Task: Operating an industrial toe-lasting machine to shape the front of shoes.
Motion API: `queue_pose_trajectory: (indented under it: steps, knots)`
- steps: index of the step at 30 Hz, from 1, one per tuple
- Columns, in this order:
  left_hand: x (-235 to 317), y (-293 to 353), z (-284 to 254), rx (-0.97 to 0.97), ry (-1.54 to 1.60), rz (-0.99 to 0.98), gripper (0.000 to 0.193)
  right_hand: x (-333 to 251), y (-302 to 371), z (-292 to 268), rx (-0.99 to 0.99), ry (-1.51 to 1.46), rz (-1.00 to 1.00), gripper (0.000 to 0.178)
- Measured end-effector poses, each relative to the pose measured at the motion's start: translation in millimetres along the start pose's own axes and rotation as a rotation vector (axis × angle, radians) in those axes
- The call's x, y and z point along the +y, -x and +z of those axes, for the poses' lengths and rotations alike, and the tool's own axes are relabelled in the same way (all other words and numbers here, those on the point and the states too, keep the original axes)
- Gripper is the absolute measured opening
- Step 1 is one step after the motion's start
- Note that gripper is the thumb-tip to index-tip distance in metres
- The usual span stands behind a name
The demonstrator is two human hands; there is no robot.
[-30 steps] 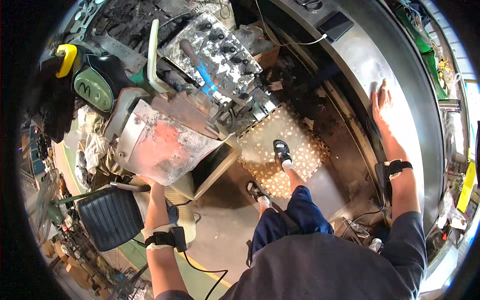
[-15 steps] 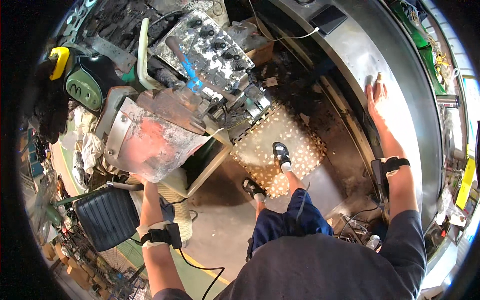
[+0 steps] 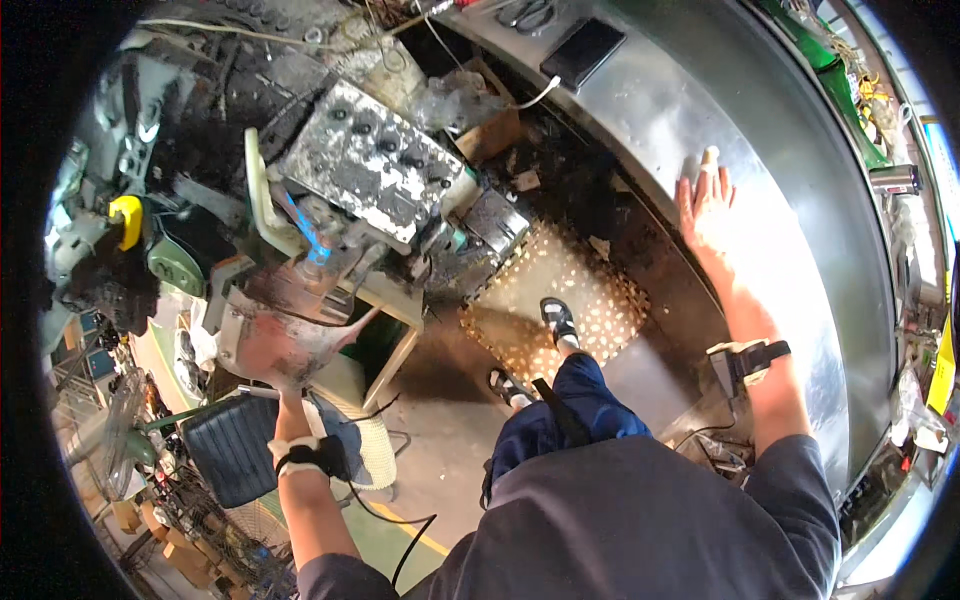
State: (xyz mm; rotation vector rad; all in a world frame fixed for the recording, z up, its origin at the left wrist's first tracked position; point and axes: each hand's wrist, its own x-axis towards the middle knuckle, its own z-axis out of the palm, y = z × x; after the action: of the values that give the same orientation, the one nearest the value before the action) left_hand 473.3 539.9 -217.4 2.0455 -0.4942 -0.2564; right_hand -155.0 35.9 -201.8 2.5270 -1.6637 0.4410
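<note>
My right hand (image 3: 708,208) lies with its fingers spread on the broad, shiny metal surface (image 3: 800,270) along the right side. One finger has a beige wrap at its tip. On the left, my left hand (image 3: 288,392) reaches up to the lower edge of a worn, reddish curved plate (image 3: 275,345). The plate hides its fingers, so its grip does not show. Behind the plate are rusty metal parts with a blue-coated lever (image 3: 308,230). A paint-worn control box (image 3: 370,160) with several black knobs stands beyond them.
A dark phone (image 3: 587,52) with a white cable rests on the metal surface, near scissors (image 3: 527,14). A black padded seat (image 3: 232,452) stands beside my left forearm. My feet are by a speckled mat (image 3: 560,280). Cables hang from both wrist straps.
The view has shifted, and the reddish plate and blue lever appear smaller and lower. My right hand appears farther left in view, still flat on the metal. My left hand stays at the plate.
</note>
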Motion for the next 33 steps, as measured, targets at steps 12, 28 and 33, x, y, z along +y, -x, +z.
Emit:
queue_pose_trajectory:
  steps: [12, 28, 33]
  knots:
    - [168.4, 76.0, 3.1, 0.239, 0.143, -0.033, 0.046, 28.3, 15.8, 18.7, -0.041, 0.053, 0.043, 0.056]
    - [312.0, -57.0, 24.5, 0.159, -0.283, 0.200, 0.137, -100.8, 12.6, -34.6, -0.301, -0.419, 0.127, 0.073]
    - [316.5, -65.4, 40.1, 0.138, -0.196, 0.144, 0.130, -70.6, 37.8, -37.1, -0.301, -0.303, 0.309, 0.073]
